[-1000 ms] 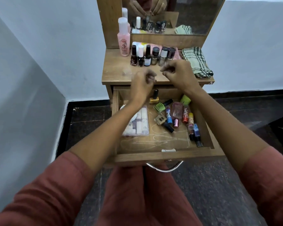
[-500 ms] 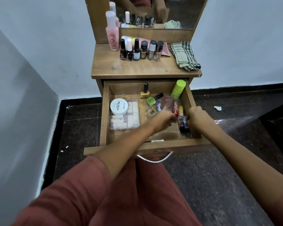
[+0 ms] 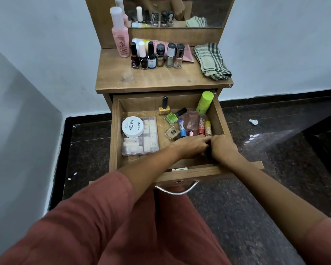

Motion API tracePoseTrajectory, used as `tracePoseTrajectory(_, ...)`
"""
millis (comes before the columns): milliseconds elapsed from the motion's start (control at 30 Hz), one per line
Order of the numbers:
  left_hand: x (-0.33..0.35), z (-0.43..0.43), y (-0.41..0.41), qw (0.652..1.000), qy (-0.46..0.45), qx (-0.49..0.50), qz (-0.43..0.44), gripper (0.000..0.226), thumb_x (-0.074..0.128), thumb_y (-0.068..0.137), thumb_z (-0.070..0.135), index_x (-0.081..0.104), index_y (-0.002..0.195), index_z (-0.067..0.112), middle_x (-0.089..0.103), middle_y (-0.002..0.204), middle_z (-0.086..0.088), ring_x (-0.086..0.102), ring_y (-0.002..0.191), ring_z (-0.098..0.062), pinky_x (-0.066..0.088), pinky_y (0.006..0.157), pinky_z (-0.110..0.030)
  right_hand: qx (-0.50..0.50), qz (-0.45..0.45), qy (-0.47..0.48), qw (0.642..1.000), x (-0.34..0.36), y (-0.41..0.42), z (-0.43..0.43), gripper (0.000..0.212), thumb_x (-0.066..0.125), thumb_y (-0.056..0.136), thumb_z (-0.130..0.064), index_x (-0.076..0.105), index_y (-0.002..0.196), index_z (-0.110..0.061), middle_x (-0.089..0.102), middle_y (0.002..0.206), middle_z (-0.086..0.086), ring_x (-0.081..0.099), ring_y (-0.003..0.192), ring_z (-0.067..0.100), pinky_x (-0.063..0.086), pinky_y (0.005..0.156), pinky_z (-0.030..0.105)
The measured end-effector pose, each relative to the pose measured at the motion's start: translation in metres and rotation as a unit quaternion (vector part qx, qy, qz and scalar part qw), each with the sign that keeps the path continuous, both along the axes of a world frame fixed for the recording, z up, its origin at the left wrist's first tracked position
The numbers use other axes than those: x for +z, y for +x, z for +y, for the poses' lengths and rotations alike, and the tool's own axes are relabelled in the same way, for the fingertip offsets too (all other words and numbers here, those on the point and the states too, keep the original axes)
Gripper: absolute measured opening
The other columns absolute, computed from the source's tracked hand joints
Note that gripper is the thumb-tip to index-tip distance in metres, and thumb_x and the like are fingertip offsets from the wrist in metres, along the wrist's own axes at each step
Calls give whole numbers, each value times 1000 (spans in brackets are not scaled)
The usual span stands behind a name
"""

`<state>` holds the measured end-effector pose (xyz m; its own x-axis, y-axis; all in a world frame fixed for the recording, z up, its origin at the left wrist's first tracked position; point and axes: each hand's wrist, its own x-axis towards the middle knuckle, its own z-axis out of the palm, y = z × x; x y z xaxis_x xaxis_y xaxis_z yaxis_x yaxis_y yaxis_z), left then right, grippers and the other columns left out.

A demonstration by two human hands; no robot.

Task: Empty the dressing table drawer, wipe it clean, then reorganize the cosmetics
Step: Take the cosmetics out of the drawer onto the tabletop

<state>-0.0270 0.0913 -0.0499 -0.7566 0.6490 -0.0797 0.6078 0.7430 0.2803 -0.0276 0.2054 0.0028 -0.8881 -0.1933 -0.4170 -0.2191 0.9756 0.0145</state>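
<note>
The dressing table drawer [image 3: 114, 131] stands pulled out. Inside lie a white nail polish remover jar [image 3: 132, 126] on a clear box [image 3: 141, 145], a yellow polish bottle [image 3: 164, 109], a green polish bottle [image 3: 172, 118], a lime green tube [image 3: 204, 103], a gold square bottle [image 3: 172, 132], a blue tube [image 3: 182, 129], a pink sachet [image 3: 191, 122] and two lip balms [image 3: 204, 127]. My left hand [image 3: 191, 146] and my right hand [image 3: 222, 148] meet at the drawer's front right, fingers curled down over small bottles hidden beneath them.
On the table top [image 3: 151, 79] stand a row of several nail polish bottles [image 3: 157, 56], a tall pink bottle [image 3: 120, 39] and a folded checked cloth [image 3: 211, 61]. A mirror [image 3: 180, 8] rises behind. The metal drawer handle [image 3: 177, 191] is above my knees. Dark floor surrounds the table.
Both hands have come down from the table top into the drawer's front right corner and closed together over the small bottles there.
</note>
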Motion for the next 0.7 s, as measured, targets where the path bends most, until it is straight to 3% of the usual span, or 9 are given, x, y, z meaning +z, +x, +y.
tracePoseTrajectory(233,-4,-5,-2,1000,5,-8,17,28,48,89,1,61,113,0,42,139,-13,49,117,-28,48,91,-39,-7,10,-8,1000,7,5,-2,33,41,94,-11,51,125,-2,54,126,18,52,119,33,45,94,39)
tracePoseTrajectory(500,-4,-6,-2,999,-20,-18,30,42,46,90,0,46,131,4,48,135,-12,52,112,-28,46,93,-39,-16,-10,-16,1000,4,3,-5,31,38,94,-5,51,122,1,56,125,20,55,115,34,46,92,37)
tracePoseTrajectory(700,-5,-11,-1,998,-20,-35,46,32,43,91,-2,56,120,1,49,129,-16,54,104,-31,50,86,-45,-49,-15,-31,998,4,3,-8,30,38,95,-5,50,122,2,57,125,20,56,116,33,47,92,36)
